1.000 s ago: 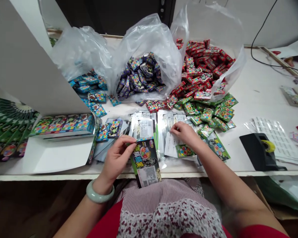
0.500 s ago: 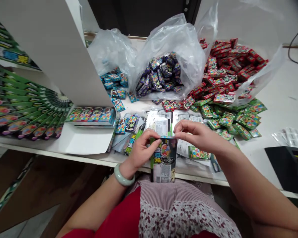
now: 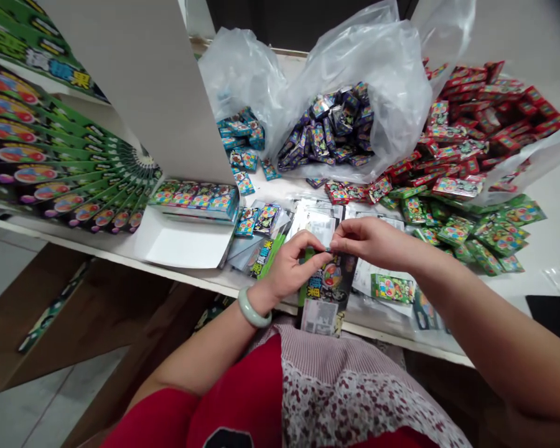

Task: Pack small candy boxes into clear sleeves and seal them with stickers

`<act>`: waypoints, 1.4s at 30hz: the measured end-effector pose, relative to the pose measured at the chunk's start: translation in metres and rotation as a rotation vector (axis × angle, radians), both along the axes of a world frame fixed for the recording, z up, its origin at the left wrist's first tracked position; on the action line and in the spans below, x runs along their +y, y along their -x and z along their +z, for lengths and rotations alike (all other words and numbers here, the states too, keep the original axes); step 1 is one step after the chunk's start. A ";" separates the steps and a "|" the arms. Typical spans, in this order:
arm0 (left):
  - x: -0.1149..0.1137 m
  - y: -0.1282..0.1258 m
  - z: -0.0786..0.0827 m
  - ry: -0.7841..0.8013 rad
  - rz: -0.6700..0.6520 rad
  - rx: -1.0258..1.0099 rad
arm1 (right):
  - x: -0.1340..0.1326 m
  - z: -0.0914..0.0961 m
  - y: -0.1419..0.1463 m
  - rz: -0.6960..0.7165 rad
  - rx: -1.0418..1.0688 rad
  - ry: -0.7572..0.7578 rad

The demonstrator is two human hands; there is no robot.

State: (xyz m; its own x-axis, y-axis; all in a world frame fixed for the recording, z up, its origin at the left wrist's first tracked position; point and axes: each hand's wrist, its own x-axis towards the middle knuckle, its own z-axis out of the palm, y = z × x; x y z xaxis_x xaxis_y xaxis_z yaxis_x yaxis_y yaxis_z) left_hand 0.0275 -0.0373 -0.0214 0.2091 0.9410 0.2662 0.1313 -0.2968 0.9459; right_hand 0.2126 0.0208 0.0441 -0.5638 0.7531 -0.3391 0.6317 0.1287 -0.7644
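Observation:
My left hand (image 3: 292,267), with a pale jade bangle (image 3: 254,309) on its wrist, and my right hand (image 3: 373,242) meet over the table's front edge. Their fingertips pinch the top edge of a black-and-green printed candy packet (image 3: 327,292), which hangs tilted below them. Its lower end carries a white label and overlaps the table edge. Flat, clear-fronted printed bags (image 3: 315,224) lie just beyond my hands. A small green candy packet (image 3: 392,288) rests near my right wrist. Several blue packets (image 3: 256,224) lie left of my left hand.
Plastic bags hold piles of purple packets (image 3: 329,134) and blue packets (image 3: 240,134). Red packets (image 3: 471,134) and green packets (image 3: 499,230) spread across the right. A white carton (image 3: 182,239) holds a packet row, and printed green cards (image 3: 51,149) fan out at left.
The whole scene has shifted right and tilted in view as my head turned. Both hands have closed onto the packet's top edge, and the packet now leans to the left.

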 end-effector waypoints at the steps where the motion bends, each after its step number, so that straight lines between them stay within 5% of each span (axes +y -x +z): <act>1: 0.001 -0.001 -0.001 0.003 0.005 -0.006 | 0.001 0.000 0.000 0.009 -0.002 0.004; 10: -0.002 -0.006 -0.002 0.018 0.112 -0.021 | 0.008 -0.009 0.004 -0.081 0.043 0.071; 14: -0.010 -0.004 -0.009 0.121 0.146 -0.076 | 0.007 -0.023 0.003 -0.195 0.252 0.409; 17: -0.024 -0.002 -0.019 0.332 -0.043 -0.194 | 0.001 -0.030 0.004 -0.289 0.356 0.720; 20: -0.041 0.007 -0.018 0.422 -0.177 -0.208 | -0.004 -0.027 0.004 -0.263 0.411 0.856; 22: -0.048 0.024 -0.005 0.331 -0.111 -0.131 | -0.004 -0.022 0.000 -0.212 0.443 0.810; 25: -0.044 0.072 0.029 0.014 0.085 0.084 | -0.001 -0.018 -0.014 -0.235 0.463 0.529; 29: -0.010 0.157 0.061 -0.463 0.502 0.442 | 0.000 -0.027 -0.030 -0.389 0.408 0.197; 32: 0.025 0.205 0.049 -0.494 0.587 0.786 | -0.012 -0.036 -0.030 -0.313 0.354 0.137; 35: 0.046 0.224 0.018 -0.433 0.546 0.884 | -0.028 -0.038 -0.025 -0.234 0.343 0.122; 38: 0.047 0.230 -0.006 -0.369 0.477 0.939 | -0.038 -0.036 -0.032 -0.250 0.329 0.088; 42: 0.038 0.232 -0.009 -0.280 0.372 0.972 | -0.050 -0.039 -0.067 -0.405 0.250 0.061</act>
State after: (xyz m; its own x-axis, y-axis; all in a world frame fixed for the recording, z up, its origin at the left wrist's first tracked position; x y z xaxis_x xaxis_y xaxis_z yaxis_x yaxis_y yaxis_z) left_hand -0.2048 0.0010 -0.0308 0.1608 0.9205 0.3561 0.9165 -0.2731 0.2923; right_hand 0.2797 -0.0289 0.0051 -0.2992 0.9118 -0.2813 0.4177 -0.1399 -0.8977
